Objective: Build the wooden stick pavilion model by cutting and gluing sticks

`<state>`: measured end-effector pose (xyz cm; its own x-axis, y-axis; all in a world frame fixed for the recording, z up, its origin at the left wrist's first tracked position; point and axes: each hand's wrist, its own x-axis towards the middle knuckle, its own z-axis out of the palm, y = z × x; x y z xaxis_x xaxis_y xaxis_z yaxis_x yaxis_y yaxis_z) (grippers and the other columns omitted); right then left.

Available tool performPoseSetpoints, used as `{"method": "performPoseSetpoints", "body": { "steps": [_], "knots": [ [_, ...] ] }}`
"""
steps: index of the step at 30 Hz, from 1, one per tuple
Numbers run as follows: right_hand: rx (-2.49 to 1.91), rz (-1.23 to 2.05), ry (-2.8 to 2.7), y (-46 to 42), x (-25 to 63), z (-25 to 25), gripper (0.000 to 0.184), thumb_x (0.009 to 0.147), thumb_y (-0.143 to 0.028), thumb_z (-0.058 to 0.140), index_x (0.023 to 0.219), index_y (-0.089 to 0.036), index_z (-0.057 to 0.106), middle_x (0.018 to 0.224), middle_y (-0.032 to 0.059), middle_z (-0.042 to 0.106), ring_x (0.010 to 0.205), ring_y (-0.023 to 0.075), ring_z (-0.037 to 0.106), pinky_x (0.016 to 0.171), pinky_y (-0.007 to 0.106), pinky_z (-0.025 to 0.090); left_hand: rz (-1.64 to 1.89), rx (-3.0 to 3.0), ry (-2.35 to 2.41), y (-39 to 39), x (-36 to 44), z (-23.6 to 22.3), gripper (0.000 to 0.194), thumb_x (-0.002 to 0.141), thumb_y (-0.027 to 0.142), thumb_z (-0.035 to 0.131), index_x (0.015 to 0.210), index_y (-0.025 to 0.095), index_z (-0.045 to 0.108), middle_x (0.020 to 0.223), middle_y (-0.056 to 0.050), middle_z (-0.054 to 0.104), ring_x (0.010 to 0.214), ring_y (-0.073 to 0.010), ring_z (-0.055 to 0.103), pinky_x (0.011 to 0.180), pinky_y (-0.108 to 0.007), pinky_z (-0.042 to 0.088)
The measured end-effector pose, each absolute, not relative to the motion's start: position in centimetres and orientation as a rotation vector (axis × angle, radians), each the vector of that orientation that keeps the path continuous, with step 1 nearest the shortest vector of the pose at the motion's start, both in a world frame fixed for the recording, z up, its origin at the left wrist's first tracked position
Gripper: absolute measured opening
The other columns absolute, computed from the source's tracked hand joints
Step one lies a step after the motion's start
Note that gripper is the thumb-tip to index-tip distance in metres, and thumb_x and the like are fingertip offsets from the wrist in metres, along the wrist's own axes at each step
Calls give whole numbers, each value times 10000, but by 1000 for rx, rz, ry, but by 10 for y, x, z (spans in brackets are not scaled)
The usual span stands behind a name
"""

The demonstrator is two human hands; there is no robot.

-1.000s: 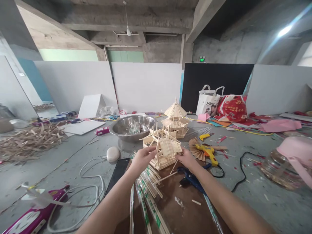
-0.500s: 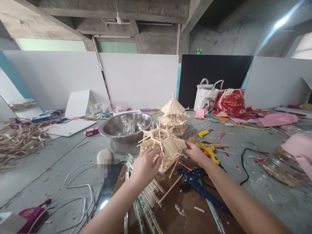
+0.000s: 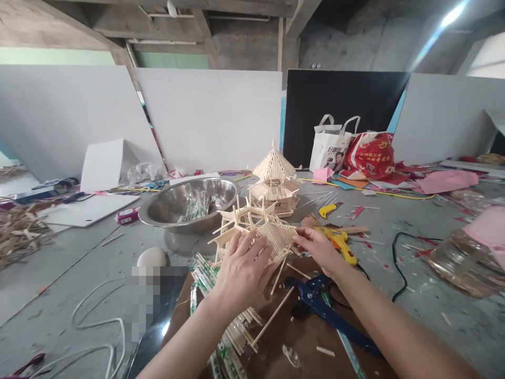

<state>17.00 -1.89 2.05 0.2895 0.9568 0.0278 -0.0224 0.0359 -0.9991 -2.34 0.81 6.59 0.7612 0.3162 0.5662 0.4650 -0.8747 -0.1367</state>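
A partly roofed model building of wooden sticks stands on the brown board in front of me. My left hand lies over its near left side, fingers stretched and slightly spread, covering part of the frame. At the right edge of the slatted roof panel, the thumb and fingers of my right hand are closed on the model. Directly behind is a pointed pagoda model of the same sticks. Below my left hand lie wrapped chopsticks, with some bare sticks among them.
A steel basin with wrapped chopsticks sits back left. To the right are a blue cutter, a yellow glue gun and a large clear jug. A white cable loops at left. Bags stand behind.
My view has shifted slightly, so the scene sits further left. My left hand has come further over the near side of the model, while my right hand stays at the roof panel's edge.
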Motion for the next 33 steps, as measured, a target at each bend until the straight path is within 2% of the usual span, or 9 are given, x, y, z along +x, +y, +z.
{"method": "performPoseSetpoints", "body": {
  "steps": [7, 11, 15, 23, 33],
  "knots": [
    [-1314, 947, -1008, -15, 173, 14, 280, 659, -349, 569, 860, -155, 546, 801, 24, 570, 662, 105, 510, 601, 235, 386, -813, -2700, -599, 11, -26, 62, 223, 762, 241, 454, 948, 194, 568, 1011, -57, 586, 1033, -255, 436, 881, -472, 284],
    [-1299, 925, -1074, -19, 172, 19, 327, 651, -339, 579, 916, -156, 527, 901, 48, 574, 771, 133, 526, 684, 256, 402, -822, -2756, -611, 12, -27, 62, 298, 755, 240, 460, 1041, 188, 527, 1027, -61, 582, 1031, -244, 437, 878, -450, 298],
    [-1356, 833, -1107, -22, 173, 21, 331, 650, -338, 574, 929, -166, 528, 941, 55, 577, 839, 159, 527, 722, 273, 404, -828, -2778, -597, 12, -30, 61, 312, 752, 243, 460, 1051, 176, 520, 1039, -72, 576, 1038, -244, 434, 875, -448, 305],
    [-1352, 838, -1066, -21, 171, 21, 255, 658, -339, 549, 836, -157, 562, 763, 23, 584, 643, 123, 520, 625, 263, 412, -805, -2788, -597, 13, -31, 57, 307, 752, 225, 456, 1048, 178, 520, 1061, -70, 565, 1043, -247, 430, 880, -447, 302],
    [-1293, 935, -1010, -19, 165, 19, 257, 651, -380, 561, 782, -158, 552, 719, 3, 560, 574, 108, 512, 601, 260, 417, -808, -2772, -589, 12, -31, 57, 291, 751, 211, 455, 1032, 185, 524, 1054, -74, 564, 1046, -242, 432, 883, -449, 304]
  ]
}}
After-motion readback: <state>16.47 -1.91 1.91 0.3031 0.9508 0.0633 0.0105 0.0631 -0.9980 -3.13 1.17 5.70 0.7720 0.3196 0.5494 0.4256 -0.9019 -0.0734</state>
